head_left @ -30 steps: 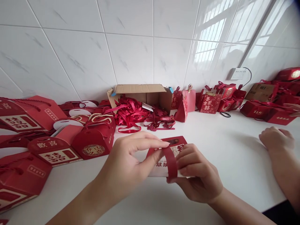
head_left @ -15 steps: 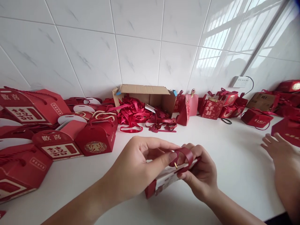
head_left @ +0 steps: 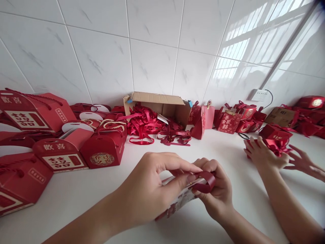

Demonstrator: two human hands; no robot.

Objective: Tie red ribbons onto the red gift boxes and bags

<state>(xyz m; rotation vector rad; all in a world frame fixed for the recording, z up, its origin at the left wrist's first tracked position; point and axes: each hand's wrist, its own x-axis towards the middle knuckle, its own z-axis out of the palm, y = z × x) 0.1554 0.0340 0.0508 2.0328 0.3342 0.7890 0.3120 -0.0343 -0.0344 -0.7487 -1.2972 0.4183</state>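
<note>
Between my two hands, low in the middle of the view, is a small gift box (head_left: 177, 202) with a pale, red-patterned side, tilted on the white table. A dark red strap (head_left: 208, 179) loops over its top edge. My left hand (head_left: 157, 186) is closed, thumb and fingers pinching the strap's end and the box's top edge. My right hand (head_left: 215, 188) is closed around the other end of that edge, its thumb beneath the strap loop. The fingers hide much of the box's top.
Red gift boxes (head_left: 61, 154) with cord handles crowd the left. A cardboard box (head_left: 158, 98) spilling red ribbons (head_left: 144, 122) and straps (head_left: 175, 137) stands by the tiled wall. Another person's hands (head_left: 266, 156) hold a red box with a bow (head_left: 276, 145) at right.
The strap loop has tipped to the right and lower, and its gold fastener shows less. The other person's hands have come in at right with a red box with a bow.
</note>
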